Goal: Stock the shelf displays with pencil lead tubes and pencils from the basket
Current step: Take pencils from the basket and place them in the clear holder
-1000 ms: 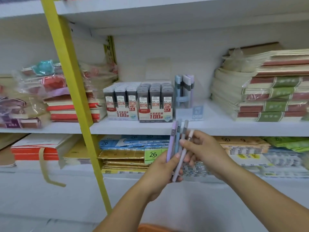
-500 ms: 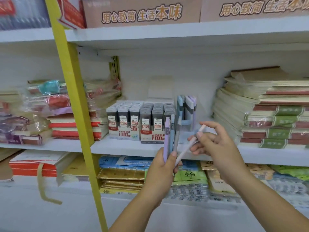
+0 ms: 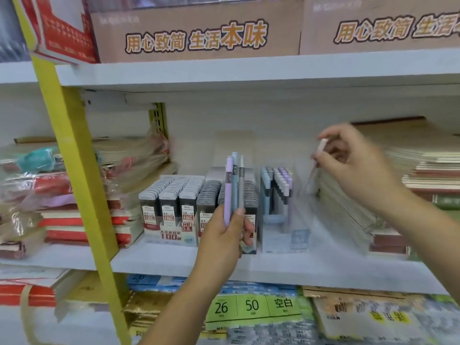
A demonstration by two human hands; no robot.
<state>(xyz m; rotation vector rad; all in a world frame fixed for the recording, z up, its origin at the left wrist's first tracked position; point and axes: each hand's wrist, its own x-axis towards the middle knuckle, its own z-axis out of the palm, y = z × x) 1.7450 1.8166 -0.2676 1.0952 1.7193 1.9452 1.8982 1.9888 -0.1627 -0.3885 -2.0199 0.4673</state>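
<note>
Above the right end of the clear stand (image 3: 302,210) on the middle shelf (image 3: 311,268), a pale pink pencil (image 3: 319,155) hangs tip down, pinched near its top between the thumb and fingertips of the right hand (image 3: 356,168). That hand is blurred, so the exact lie of its fingers is hard to read. The steep, tip-first angle suits dropping the pencil into the stand's right part, which looks unfilled. The stand's left part already holds rows of stocked pencils (image 3: 276,185), blue and lilac, caps up.

The left hand (image 3: 225,241) is curled round the lower halves of three pencils (image 3: 234,185), lilac, blue and grey. They are upright and fanned a little, probably so that the other hand can pick them off one by one. The hand is in front of the lead tubes (image 3: 179,202), which stand packed in their display boxes just left of the stand and seem full. The basket is out of view.

Stacks of notebooks (image 3: 428,175) crowd the stand's right side, leaving the right hand little room. A yellow post (image 3: 74,175) crosses the shelf on the left, and cardboard boxes (image 3: 196,33) sit on the shelf above.
</note>
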